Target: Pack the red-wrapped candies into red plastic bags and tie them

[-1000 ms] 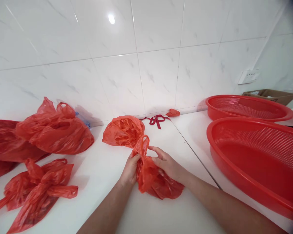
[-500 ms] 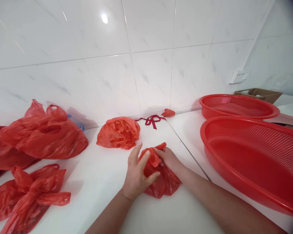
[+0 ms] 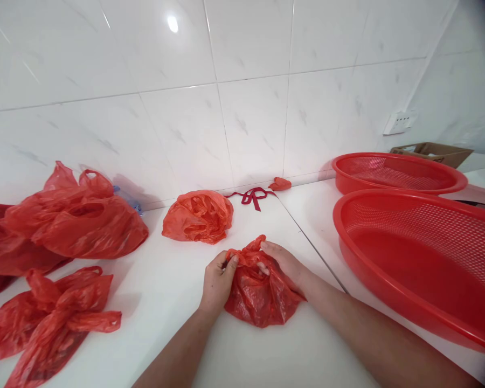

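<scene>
A red plastic bag [image 3: 262,299] rests on the white table in front of me, its mouth gathered at the top and partly open. My left hand [image 3: 218,283] pinches the left side of the bag's rim between thumb and fingers. On the other side, my right hand [image 3: 285,264] grips the rim, with some fingertips showing inside the opening. What the bag contains is hidden by the plastic. Just behind it lies a crumpled red bag [image 3: 198,215], apart from both hands.
To the left are a large full red bag [image 3: 89,226] and a knotted red bag [image 3: 56,323]. On the right stand two red perforated baskets [image 3: 343,245]. A dark red ribbon [image 3: 253,196] and a small red bundle [image 3: 281,184] lie by the tiled wall. A cardboard box [image 3: 448,155] sits far right.
My left hand, spread beside the bag before, has closed on its rim. My right hand's fingers have moved into the mouth, which is wider now.
</scene>
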### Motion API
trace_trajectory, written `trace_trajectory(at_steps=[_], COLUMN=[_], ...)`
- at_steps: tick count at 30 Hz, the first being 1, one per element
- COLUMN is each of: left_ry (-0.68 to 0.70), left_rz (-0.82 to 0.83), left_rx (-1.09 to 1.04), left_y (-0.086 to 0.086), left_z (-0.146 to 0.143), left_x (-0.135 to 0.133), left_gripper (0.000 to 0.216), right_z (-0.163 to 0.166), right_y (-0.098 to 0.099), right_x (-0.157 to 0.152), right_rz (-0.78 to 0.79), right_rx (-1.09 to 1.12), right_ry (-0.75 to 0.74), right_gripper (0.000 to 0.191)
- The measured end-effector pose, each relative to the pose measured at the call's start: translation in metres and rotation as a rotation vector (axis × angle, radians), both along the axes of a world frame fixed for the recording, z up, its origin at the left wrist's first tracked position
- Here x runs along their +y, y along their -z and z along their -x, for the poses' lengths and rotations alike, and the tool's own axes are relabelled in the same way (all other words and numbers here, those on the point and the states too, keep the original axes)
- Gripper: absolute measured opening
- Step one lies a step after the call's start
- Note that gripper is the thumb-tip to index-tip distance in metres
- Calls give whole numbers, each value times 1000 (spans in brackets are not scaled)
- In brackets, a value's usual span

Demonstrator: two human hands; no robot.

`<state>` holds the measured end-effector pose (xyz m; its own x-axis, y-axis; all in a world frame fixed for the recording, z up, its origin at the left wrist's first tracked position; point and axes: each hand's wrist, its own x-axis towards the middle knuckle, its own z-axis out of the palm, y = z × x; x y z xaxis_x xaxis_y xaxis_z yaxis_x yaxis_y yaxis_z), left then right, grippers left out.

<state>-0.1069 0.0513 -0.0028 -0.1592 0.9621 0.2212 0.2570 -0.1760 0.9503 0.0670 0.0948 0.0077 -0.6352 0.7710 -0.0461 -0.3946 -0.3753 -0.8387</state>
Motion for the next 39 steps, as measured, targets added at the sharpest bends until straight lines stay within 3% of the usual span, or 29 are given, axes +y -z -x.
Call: trace_trajectory(at_steps=[5,13,18,24,29,32,39], left_ry=[-23,-34,-159,142,173,178,134], left_rz=[9,28,-136,113,124,104,43], left_rx=[-56,-63,89,-237,-295,-238,-10], left_y=[0,1,-6,-7,-8,-8,-6], left_z=[0,1,0,-2,-4,-6,-6], left_x=[1,1,1,-1,-6,-9,-9], left_gripper=[21,18,8,23,23,20,9], right_z=[-2,-3,-4,-4,-1,0,-2], right_y=[-3,1,-6,-6,1,3,4], right_x=[-2,1,-3,-3,-1,1,10], right_rz=[45,-268,-346,-457,-623,-624,-459], right_rx=[-20,-274,-355,-442,-616,-594,-448], right_ry=[-7,50,53,91,312,327,248], right_gripper=[49,17,17,33,34,24,35])
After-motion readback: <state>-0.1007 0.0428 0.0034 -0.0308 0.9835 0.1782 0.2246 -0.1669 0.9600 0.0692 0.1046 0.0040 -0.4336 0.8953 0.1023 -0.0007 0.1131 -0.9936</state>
